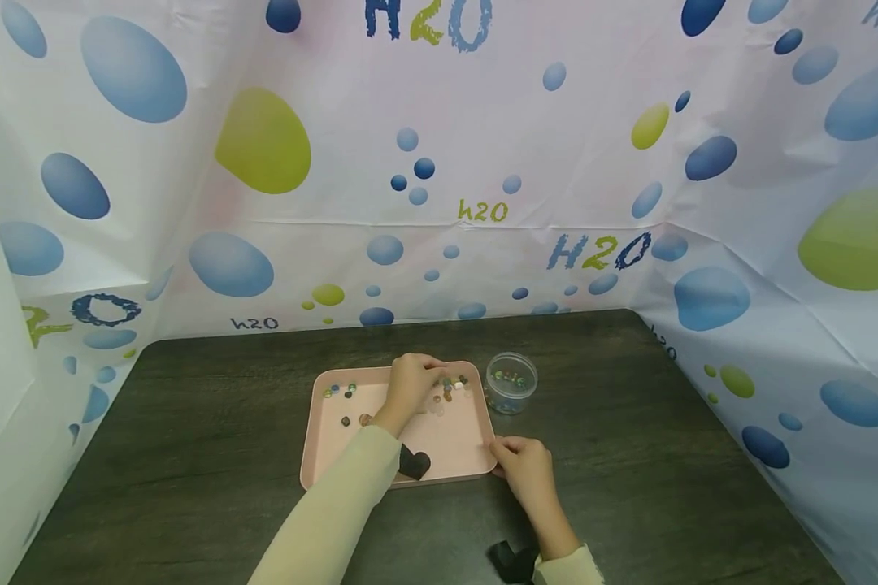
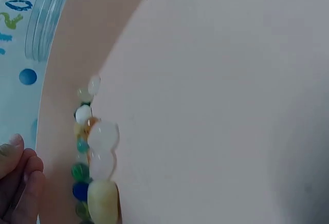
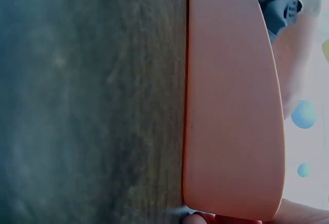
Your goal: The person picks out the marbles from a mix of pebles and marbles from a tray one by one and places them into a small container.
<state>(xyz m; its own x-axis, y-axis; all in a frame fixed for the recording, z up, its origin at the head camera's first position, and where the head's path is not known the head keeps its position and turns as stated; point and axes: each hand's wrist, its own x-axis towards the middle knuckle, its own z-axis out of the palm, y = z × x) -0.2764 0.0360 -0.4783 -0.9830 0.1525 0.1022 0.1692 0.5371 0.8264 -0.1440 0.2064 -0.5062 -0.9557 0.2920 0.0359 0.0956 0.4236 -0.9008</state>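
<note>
My left hand (image 1: 407,392) reaches across a pink tray (image 1: 439,451), its fingertips at the far rim. In the left wrist view, its thumb and fingers (image 2: 32,175) are drawn together beside a row of small glass beads (image 2: 80,171) and polished stones (image 2: 103,201). Whether something sits between those fingertips, I cannot tell. The right hand (image 1: 528,471) grips the tray's near right corner, thumb on top and fingers below. In the right wrist view, its fingertips (image 3: 195,219) show under the corner of the tray wall (image 3: 234,106).
Just right of the tray stands a clear round jar (image 1: 510,382) with colored beads in it. Other beads (image 1: 336,391) lie at the tray's far left, with a dark stone (image 1: 346,421) and a brown stone (image 1: 366,420) closer in. Dark wooden tabletop (image 1: 629,455) surrounds the tray.
</note>
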